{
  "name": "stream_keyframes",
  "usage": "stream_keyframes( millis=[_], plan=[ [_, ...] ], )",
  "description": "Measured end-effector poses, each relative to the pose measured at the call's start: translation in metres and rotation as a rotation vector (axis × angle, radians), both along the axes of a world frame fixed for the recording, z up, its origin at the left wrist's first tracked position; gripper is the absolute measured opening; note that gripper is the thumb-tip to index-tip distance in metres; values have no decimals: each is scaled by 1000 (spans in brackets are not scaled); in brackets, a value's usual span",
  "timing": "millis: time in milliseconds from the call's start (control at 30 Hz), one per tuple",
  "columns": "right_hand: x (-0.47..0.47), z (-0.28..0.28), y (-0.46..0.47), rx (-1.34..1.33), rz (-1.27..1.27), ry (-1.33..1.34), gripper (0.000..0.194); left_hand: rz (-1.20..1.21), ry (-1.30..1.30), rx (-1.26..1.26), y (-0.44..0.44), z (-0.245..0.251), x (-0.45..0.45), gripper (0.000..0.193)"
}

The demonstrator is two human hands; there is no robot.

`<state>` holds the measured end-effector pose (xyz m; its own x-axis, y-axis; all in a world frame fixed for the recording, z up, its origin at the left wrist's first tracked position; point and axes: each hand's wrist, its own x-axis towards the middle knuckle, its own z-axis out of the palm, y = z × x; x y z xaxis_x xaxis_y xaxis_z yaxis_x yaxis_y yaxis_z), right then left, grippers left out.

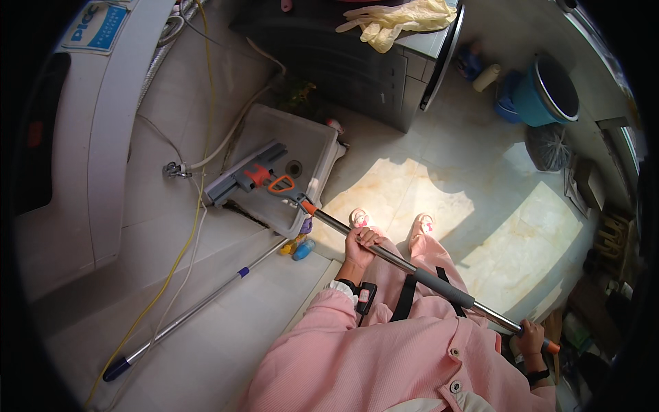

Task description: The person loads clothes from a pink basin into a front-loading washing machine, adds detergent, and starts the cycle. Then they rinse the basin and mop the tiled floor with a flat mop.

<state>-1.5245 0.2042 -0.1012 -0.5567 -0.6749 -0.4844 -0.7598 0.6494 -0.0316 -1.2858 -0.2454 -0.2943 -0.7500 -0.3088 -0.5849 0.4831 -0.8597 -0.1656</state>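
A sponge mop lies slantwise across the view, its steel handle (391, 258) running from the sink to the lower right. My left hand (363, 244) is closed around the shaft below the orange collar. Near the orange end cap, my right hand (530, 340) grips the same handle. The mop's grey and orange head (247, 175) is over a white mop sink (285, 121), beside its round drain (293, 169); whether it touches the basin cannot be told. An orange-rimmed lever (281, 185) sits just above the collar.
A tap (175, 170) with a pale hose and a yellow cable (177, 262) is left of the sink. Another pole (195, 311) lies lower left. Rubber gloves (401, 20) rest on a cabinet. Blue buckets (545, 92), a plastic bag (548, 149) and bottles (304, 249) stand around.
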Motion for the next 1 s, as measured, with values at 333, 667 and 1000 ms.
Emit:
stream_keyframes(
  millis=[333, 667, 1000],
  plan=[
    [4, 4, -1, 23, -7, -17, 15, -18, -26, 3, 1, -4, -1, 23],
    [-5, -1, -7, 50, -15, -47, 16, 25, -12, 26, -1, -3, 6, 23],
    [-10, -6, -9, -2, 22, -28, 20, 37, -18, 32, -2, 0, 12, 23]
  ],
)
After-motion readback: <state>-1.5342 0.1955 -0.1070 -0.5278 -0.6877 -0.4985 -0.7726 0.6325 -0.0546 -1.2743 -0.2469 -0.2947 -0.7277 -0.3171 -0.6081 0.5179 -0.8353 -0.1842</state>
